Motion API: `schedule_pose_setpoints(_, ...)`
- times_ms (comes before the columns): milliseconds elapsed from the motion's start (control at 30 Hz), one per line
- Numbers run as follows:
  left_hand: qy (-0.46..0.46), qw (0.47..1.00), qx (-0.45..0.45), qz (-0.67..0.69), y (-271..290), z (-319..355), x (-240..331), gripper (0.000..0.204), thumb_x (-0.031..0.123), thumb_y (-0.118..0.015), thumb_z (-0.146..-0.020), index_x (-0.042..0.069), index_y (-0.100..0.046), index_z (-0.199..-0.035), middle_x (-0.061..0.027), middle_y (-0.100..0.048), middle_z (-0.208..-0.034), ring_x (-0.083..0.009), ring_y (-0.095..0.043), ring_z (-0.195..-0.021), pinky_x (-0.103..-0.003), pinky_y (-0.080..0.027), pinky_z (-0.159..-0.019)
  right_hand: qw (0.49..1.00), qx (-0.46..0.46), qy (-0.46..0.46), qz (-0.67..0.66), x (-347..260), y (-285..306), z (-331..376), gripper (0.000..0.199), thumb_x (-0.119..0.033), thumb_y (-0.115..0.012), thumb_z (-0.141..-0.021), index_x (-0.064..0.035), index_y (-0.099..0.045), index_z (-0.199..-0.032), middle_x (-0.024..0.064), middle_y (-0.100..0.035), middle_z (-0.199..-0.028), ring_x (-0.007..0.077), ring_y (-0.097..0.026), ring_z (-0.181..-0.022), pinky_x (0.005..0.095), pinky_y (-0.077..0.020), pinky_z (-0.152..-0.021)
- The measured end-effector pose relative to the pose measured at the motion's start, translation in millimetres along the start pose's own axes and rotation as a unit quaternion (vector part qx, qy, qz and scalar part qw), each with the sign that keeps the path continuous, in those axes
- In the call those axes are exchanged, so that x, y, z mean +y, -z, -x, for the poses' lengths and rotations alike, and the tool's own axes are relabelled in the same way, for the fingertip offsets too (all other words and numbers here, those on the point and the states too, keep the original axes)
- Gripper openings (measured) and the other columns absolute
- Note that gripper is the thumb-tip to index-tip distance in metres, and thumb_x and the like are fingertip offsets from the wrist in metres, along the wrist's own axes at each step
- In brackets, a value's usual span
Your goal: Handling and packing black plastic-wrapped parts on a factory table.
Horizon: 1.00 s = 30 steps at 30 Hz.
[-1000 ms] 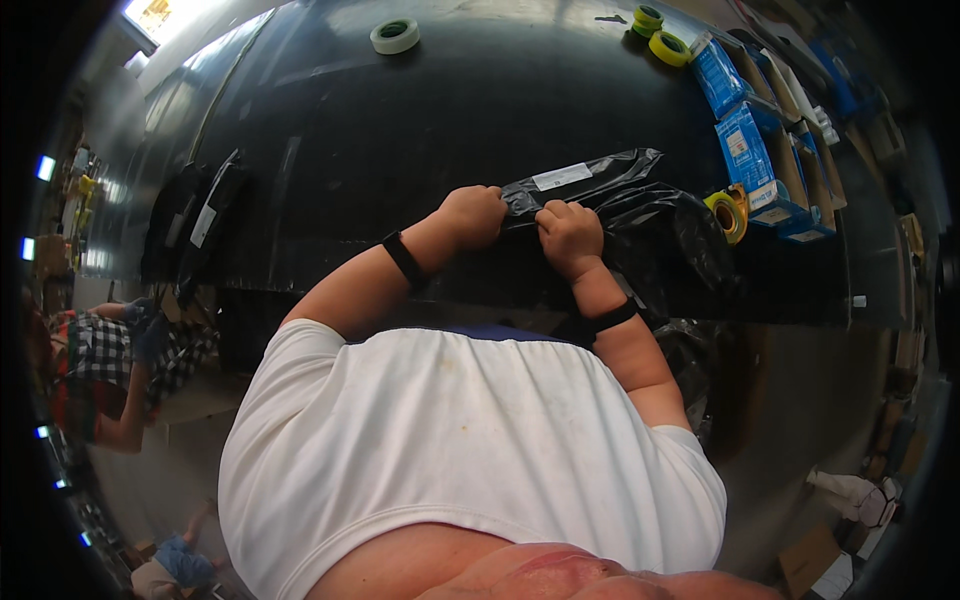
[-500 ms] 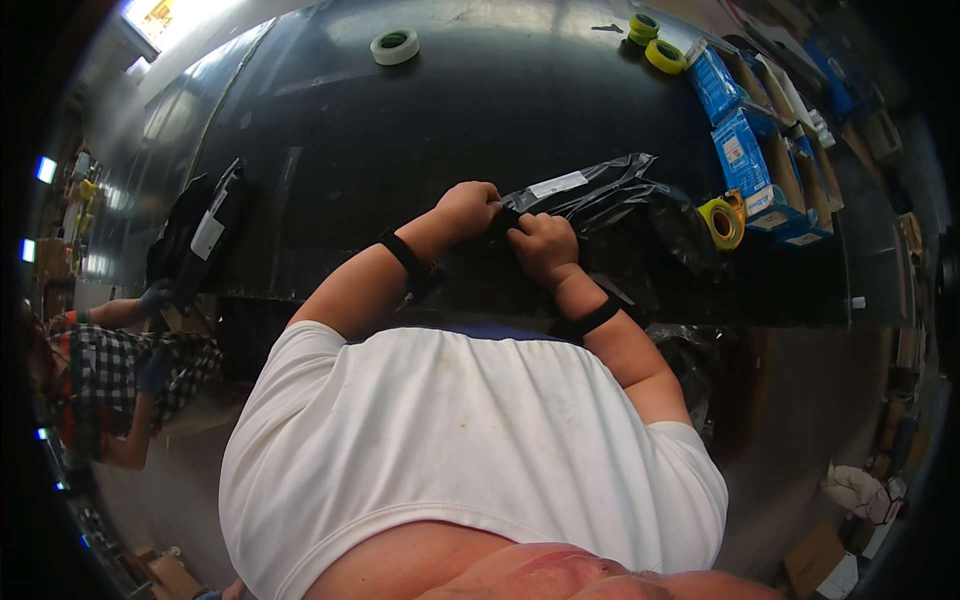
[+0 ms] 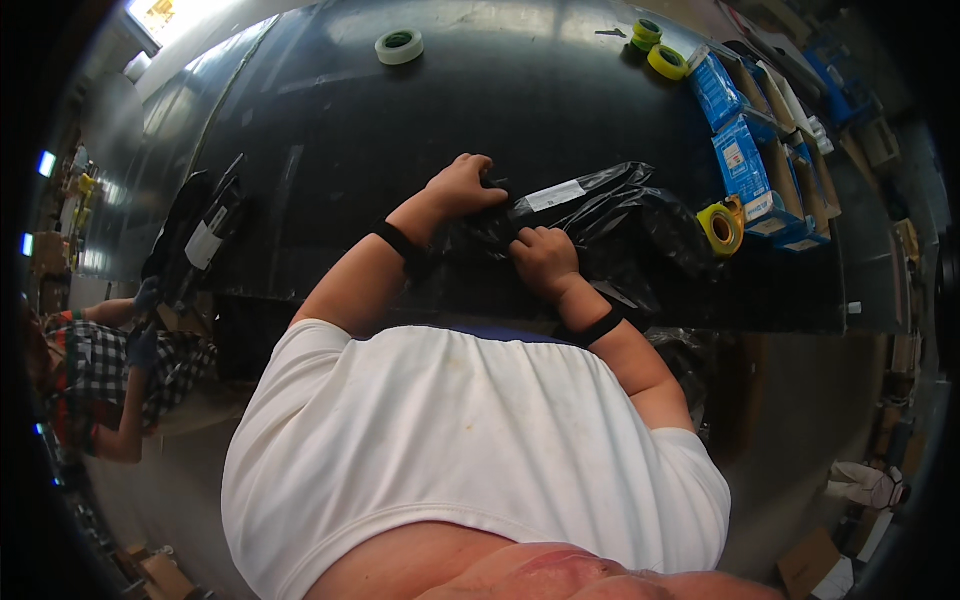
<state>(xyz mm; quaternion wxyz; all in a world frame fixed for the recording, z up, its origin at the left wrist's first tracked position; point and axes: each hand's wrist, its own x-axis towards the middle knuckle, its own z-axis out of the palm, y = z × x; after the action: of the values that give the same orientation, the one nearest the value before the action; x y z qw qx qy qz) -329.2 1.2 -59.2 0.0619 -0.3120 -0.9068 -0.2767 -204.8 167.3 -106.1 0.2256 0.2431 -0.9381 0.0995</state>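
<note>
A long package in shiny black plastic lies on the dark table in front of me, a white label on its upper side. My left hand is curled at the package's left end, with dark plastic between thumb and fingers; its fingertips are partly hidden. Lower and to the right, my right hand has bent fingers closed on the plastic along the near edge. Loose, crumpled plastic shows between and below the hands. Both wrists wear black bands.
Blue cardboard boxes stand at the right, beside a yellow tape roll. More yellow tape rolls sit at the far right, a white tape roll at the far middle. On the left, a gloved co-worker handles another labelled black package.
My left hand has moved up and slightly left, away from my right hand, and loose plastic now shows below it. My right hand has shifted slightly down. The co-worker's hands have shifted a little.
</note>
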Motion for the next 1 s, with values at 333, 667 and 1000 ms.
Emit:
schedule_pose_setpoints(333,0.196,0.953,-0.227,0.047,0,-26,-30,0.028,0.035,-0.066,-0.084,0.009,-0.071,-0.094,-0.0124,-0.07,-0.089,-0.0294,-0.068,-0.089,-0.039,-0.052,-0.079,0.996,-0.049,-0.072,-0.001,-13,-1,2,0.007,-0.017,-0.06,-0.077,-0.0145,-0.059,-0.071,0.0026,-0.059,-0.073,0.0239,-0.063,-0.069,0.0391,-0.0485,-0.061)
schedule_pose_setpoints(667,0.238,0.875,-0.301,0.296,26,-13,-71,0.049,0.027,-0.066,-0.083,0.005,-0.059,-0.127,-0.0145,-0.061,-0.126,-0.0287,-0.058,-0.117,-0.037,-0.048,-0.096,0.966,-0.223,-0.094,-0.088,-23,17,10,0.023,-0.025,-0.071,-0.075,-0.0134,-0.067,-0.094,0.0082,-0.066,-0.089,0.0281,-0.066,-0.085,0.0409,-0.0524,-0.077)
schedule_pose_setpoints(1000,0.084,0.879,-0.432,-0.185,21,-21,20,0.034,0.019,-0.066,-0.079,0.006,-0.069,-0.111,-0.0139,-0.069,-0.108,-0.0291,-0.065,-0.106,-0.04,-0.05,-0.092,0.906,-0.32,-0.279,-0.013,-19,38,-81,0.048,-0.048,-0.066,-0.084,-0.0215,-0.062,-0.123,0.0088,-0.069,-0.105,0.0305,-0.066,-0.099,0.0426,-0.0516,-0.086)
